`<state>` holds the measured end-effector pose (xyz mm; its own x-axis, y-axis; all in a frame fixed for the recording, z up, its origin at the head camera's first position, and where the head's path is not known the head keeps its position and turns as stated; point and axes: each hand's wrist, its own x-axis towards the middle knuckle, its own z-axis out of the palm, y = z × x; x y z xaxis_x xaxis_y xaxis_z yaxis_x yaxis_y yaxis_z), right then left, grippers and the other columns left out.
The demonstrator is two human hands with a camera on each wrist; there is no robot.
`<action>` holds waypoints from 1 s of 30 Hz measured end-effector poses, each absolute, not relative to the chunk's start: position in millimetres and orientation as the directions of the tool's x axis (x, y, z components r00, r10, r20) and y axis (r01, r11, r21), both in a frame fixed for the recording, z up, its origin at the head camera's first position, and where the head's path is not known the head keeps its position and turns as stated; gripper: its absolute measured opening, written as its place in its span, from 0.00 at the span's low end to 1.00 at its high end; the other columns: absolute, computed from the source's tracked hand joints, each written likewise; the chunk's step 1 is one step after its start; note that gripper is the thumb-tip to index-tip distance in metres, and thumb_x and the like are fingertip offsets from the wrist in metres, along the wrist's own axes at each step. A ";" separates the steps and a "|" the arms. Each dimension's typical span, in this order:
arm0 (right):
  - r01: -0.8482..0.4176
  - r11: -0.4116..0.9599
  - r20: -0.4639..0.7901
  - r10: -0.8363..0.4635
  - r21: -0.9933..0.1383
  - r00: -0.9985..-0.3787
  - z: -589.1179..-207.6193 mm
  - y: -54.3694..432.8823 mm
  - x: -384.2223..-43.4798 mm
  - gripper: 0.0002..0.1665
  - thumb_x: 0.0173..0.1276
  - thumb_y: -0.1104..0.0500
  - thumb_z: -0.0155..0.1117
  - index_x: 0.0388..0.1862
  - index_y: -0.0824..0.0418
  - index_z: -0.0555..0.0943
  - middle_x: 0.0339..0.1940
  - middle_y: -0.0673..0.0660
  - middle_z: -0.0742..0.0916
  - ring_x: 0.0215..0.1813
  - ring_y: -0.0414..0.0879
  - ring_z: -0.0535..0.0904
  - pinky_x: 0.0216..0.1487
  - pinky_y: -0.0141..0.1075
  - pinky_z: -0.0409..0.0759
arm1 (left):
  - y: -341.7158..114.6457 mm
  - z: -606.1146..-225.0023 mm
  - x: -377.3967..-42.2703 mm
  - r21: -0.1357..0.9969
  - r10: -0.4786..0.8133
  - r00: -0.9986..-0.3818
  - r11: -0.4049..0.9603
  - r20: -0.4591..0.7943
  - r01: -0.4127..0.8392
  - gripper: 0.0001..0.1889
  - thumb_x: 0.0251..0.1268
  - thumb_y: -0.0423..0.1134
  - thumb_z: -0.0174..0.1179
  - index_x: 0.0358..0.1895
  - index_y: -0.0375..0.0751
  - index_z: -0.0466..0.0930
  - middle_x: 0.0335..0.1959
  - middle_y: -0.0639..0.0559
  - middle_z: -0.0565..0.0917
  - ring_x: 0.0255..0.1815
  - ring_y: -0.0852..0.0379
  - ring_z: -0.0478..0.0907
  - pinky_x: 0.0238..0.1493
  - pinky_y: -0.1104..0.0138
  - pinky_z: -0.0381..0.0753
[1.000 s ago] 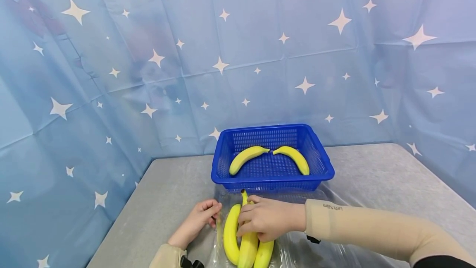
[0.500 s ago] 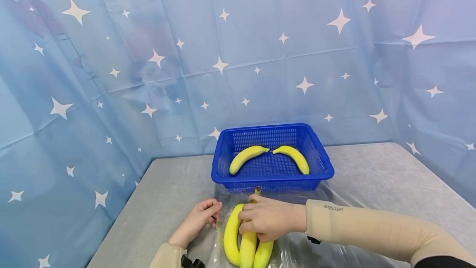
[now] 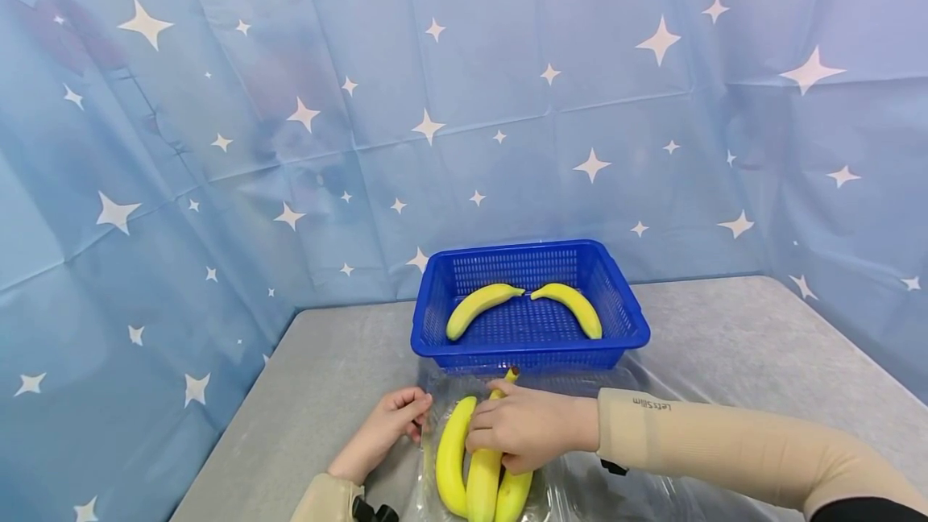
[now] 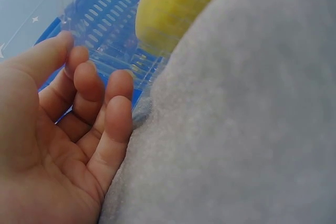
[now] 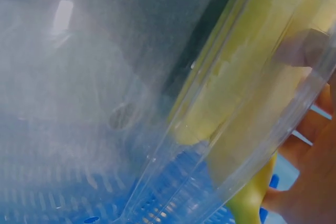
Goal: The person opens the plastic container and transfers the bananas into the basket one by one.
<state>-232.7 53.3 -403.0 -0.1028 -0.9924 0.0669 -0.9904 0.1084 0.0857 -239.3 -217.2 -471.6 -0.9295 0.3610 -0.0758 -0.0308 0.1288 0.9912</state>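
Note:
My right hand [image 3: 536, 428] grips a yellow banana [image 3: 483, 482] from above, its dark stem end poking out past the fingers. This banana lies between two others, one on the left [image 3: 451, 457] and one on the right [image 3: 514, 494], in a clear plastic bag [image 3: 554, 498]. In the right wrist view the bag's film [image 5: 94, 66] covers much of the picture, with bananas [image 5: 231, 72] showing through it. The thumb and index finger of my left hand [image 3: 387, 429] pinch the bag's left edge; the left wrist view shows this hand [image 4: 68, 108] palm up, other fingers loosely curled.
Behind the bag stands a blue perforated basket [image 3: 532, 351] holding two bananas, one at left [image 3: 482, 308] and one at right [image 3: 573, 308]. A grey cloth [image 3: 725, 345] covers the table. A blue curtain with white stars [image 3: 507, 103] hangs behind.
The stem end of the banana in my right hand has swung to the right, leaving the banana tilted. My left hand stays at the bag's edge.

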 end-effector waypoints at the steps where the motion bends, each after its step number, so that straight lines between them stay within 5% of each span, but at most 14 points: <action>1: -0.990 0.112 0.062 -0.992 0.083 -0.107 -402.9 53.6 -232.8 0.23 0.59 0.61 0.68 0.54 0.49 0.79 0.50 0.41 0.82 0.57 0.36 0.74 0.59 0.51 0.71 | -217.1 -471.2 -239.1 0.991 0.361 -0.929 0.128 -0.077 -0.033 0.21 0.74 0.42 0.54 0.40 0.19 0.70 0.23 0.54 0.77 0.22 0.60 0.73 0.25 0.70 0.77; 7: -0.990 0.118 0.058 -0.992 0.073 -0.114 -401.7 56.3 -232.5 0.28 0.60 0.61 0.67 0.61 0.48 0.76 0.54 0.42 0.80 0.57 0.36 0.74 0.55 0.50 0.75 | -217.2 -469.3 -239.0 0.992 0.367 -0.927 0.126 -0.074 -0.029 0.21 0.73 0.43 0.55 0.39 0.20 0.70 0.23 0.54 0.77 0.22 0.60 0.73 0.25 0.70 0.77; 13: -0.991 0.128 0.060 -0.990 0.047 -0.125 -398.1 58.3 -231.3 0.29 0.60 0.62 0.68 0.61 0.47 0.77 0.52 0.44 0.79 0.50 0.36 0.74 0.48 0.37 0.73 | -218.3 -470.0 -240.8 0.990 0.358 -0.930 0.138 -0.081 -0.034 0.15 0.73 0.45 0.56 0.32 0.36 0.76 0.23 0.54 0.78 0.23 0.60 0.74 0.26 0.70 0.78; 21: -0.992 0.119 0.060 -0.991 0.049 -0.116 -399.6 58.6 -231.8 0.27 0.60 0.61 0.68 0.60 0.48 0.78 0.54 0.43 0.80 0.54 0.36 0.75 0.50 0.35 0.73 | -218.0 -474.0 -240.7 0.989 0.346 -0.934 0.139 -0.087 -0.041 0.22 0.72 0.45 0.56 0.38 0.20 0.71 0.23 0.54 0.77 0.23 0.60 0.74 0.26 0.70 0.77; 30: -0.991 0.091 0.089 -0.993 0.103 -0.082 -400.6 59.8 -234.9 0.25 0.63 0.59 0.68 0.60 0.48 0.78 0.54 0.43 0.81 0.55 0.36 0.75 0.52 0.32 0.72 | -217.8 -475.5 -241.8 0.991 0.351 -0.933 0.125 -0.084 -0.042 0.21 0.73 0.44 0.55 0.37 0.23 0.71 0.23 0.54 0.78 0.21 0.61 0.73 0.25 0.70 0.78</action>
